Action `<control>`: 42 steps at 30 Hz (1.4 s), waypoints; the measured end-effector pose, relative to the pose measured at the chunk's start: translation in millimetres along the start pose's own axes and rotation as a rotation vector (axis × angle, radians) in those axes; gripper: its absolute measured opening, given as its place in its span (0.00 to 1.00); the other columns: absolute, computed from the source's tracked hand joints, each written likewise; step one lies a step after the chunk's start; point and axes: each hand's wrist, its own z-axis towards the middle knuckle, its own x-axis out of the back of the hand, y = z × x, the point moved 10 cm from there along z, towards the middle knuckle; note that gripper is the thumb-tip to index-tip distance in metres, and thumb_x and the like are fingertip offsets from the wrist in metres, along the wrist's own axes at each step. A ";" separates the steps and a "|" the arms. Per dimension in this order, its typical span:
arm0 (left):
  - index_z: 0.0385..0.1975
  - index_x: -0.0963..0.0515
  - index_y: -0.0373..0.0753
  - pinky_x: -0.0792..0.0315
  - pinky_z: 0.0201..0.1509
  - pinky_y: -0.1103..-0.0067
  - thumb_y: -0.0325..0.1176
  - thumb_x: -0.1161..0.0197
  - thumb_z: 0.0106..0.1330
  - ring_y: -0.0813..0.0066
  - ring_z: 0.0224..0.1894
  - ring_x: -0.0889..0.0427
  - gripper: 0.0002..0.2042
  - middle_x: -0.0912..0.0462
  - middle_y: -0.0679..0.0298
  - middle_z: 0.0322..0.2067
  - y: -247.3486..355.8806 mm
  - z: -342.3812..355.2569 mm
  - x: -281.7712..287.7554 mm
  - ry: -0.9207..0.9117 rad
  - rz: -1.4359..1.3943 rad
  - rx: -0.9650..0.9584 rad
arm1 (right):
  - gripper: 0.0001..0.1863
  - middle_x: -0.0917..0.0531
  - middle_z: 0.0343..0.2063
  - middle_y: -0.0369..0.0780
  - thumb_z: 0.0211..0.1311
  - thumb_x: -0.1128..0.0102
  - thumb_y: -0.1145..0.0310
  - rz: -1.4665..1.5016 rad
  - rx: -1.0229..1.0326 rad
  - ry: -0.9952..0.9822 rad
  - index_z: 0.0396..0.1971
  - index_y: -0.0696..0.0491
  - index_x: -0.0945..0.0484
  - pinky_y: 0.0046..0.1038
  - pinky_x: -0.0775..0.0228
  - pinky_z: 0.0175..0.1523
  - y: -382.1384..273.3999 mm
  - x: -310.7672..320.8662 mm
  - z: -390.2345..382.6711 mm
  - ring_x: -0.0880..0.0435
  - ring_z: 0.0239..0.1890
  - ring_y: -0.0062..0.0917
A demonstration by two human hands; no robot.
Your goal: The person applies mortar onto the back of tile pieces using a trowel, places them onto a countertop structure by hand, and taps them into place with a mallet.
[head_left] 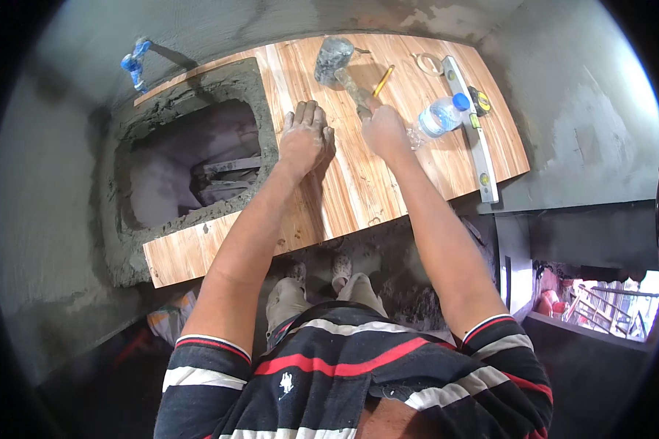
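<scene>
My left hand (304, 140) lies flat on a wood-grain slab (348, 186), its fingers stretched toward the wall. My right hand (386, 133) grips the handle of a rubber mallet (333, 61), whose dusty grey head is over the far part of the slab. Left of my left hand, a rough rectangular opening (198, 150) is edged with wet grey mortar (266, 110). Beside my right hand, a clear water bottle (438, 118) with a blue cap lies on its side. A yellow pencil (383, 80) lies just beyond that hand.
At the slab's right side lie a spirit level (472, 132), a tape measure (480, 101) and a roll of tape (427, 64). A blue-and-white fitting (135, 64) sticks out by the far left wall. Grey plastered walls enclose the slab. A window opening (600, 304) is at the lower right.
</scene>
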 end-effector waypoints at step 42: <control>0.70 0.34 0.39 0.42 0.74 0.51 0.47 0.55 0.80 0.57 0.76 0.41 0.26 0.35 0.58 0.73 -44.5 108.3 -31.8 -0.199 0.125 -0.101 | 0.20 0.15 0.39 0.61 0.65 0.41 0.75 0.113 -0.023 0.023 0.56 0.63 0.25 0.49 0.23 0.50 55.6 30.4 -126.8 0.15 0.45 0.55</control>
